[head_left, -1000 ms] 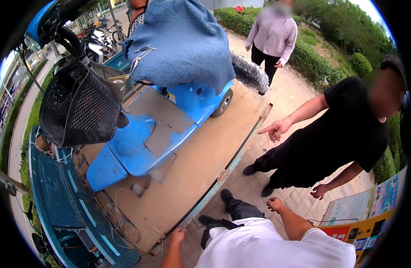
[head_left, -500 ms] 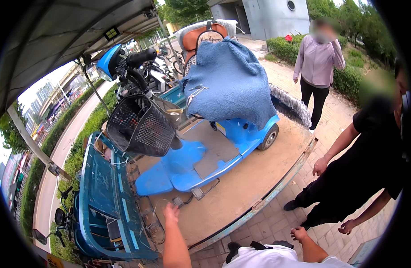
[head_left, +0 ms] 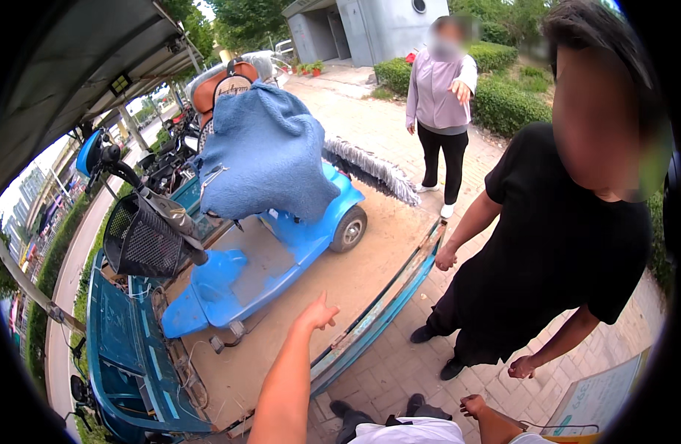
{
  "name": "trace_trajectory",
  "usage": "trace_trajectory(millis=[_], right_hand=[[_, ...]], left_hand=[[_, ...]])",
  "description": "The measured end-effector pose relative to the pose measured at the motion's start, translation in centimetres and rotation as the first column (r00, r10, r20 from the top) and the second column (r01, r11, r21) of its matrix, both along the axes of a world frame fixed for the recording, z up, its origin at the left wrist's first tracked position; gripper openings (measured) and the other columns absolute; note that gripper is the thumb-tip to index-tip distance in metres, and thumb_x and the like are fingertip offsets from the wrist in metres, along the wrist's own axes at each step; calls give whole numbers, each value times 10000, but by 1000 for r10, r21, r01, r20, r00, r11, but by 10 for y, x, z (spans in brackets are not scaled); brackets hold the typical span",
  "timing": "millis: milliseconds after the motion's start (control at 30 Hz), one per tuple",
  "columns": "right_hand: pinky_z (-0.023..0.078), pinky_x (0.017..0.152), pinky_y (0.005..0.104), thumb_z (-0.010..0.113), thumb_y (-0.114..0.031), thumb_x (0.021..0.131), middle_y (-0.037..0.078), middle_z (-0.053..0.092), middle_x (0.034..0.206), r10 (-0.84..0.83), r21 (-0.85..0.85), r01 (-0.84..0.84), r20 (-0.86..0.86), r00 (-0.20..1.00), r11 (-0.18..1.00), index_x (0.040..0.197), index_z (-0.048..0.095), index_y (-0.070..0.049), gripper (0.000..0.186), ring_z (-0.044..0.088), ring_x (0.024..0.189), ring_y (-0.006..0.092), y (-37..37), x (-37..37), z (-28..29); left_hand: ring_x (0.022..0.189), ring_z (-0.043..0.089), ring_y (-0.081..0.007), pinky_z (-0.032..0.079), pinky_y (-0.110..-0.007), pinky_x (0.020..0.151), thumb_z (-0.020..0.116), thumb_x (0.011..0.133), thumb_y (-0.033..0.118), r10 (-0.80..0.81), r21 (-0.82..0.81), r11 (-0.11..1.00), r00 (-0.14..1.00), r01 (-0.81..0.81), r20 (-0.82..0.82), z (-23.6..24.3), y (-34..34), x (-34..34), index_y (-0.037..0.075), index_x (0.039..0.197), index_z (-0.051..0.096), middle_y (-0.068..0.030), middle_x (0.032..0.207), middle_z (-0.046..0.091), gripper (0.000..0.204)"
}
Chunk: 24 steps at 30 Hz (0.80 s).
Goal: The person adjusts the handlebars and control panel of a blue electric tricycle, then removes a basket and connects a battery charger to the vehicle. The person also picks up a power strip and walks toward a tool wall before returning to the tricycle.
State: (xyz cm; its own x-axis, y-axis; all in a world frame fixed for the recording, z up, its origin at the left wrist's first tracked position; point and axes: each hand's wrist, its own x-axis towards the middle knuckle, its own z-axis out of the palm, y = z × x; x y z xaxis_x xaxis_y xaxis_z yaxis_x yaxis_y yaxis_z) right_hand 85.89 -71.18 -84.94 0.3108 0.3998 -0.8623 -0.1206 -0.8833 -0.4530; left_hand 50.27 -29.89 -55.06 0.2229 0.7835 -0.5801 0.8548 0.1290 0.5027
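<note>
My left hand (head_left: 318, 312) reaches over the cargo tricycle's tan bed (head_left: 270, 362), index finger stretched out, holding nothing. Beyond it stands a blue mobility scooter (head_left: 237, 285) on the bed, apart from my hand. A blue cloth (head_left: 270, 152) covers its seat, and a black mesh basket (head_left: 137, 237) hangs below the handlebar (head_left: 118, 166). Low at my right side, my right hand (head_left: 474, 405) hangs empty with loosely bent fingers slightly apart. It touches nothing that I can see.
A person in black (head_left: 562, 244) stands close on the right; another in a light purple jacket (head_left: 438, 89) stands farther back, one arm raised. A grey fringed mop (head_left: 377, 170) lies on the bed's far end. The bed's teal side rail (head_left: 385, 314) runs between me and the scooter.
The view has swung right. My left hand has moved from near the scooter's front to over the bed, with its index finger extended. The far person's hand has come down from the head and stretches forward.
</note>
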Motion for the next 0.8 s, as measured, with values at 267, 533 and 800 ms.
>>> trace_trajectory(millis=[267,533,800], right_hand=[[528,662,407,574,-245,867,151,631,956,-284,46,285,-31,958,958,1055,556,40,342,638,788,265,-33,40,11],[517,631,362,559,-326,872,115,643,953,-285,-19,287,68,956,958,1070,597,6,389,635,776,224,-79,14,17],[498,625,328,582,-304,853,94,628,954,-541,111,533,60,839,839,1094,585,-1,387,603,782,199,-85,18,54]], left_hand=[[1185,473,-346,368,-392,1002,505,832,461,-641,-204,768,730,607,-237,-308,-168,-94,60,1310,457,-205,1266,506,625],[756,606,-264,484,-417,637,568,832,298,-525,-147,809,812,569,256,-366,-282,-126,72,1038,616,-127,908,652,310],[688,600,-212,485,-375,579,551,852,235,-654,-149,733,747,664,117,-362,-224,-90,29,974,639,-86,797,660,255]])
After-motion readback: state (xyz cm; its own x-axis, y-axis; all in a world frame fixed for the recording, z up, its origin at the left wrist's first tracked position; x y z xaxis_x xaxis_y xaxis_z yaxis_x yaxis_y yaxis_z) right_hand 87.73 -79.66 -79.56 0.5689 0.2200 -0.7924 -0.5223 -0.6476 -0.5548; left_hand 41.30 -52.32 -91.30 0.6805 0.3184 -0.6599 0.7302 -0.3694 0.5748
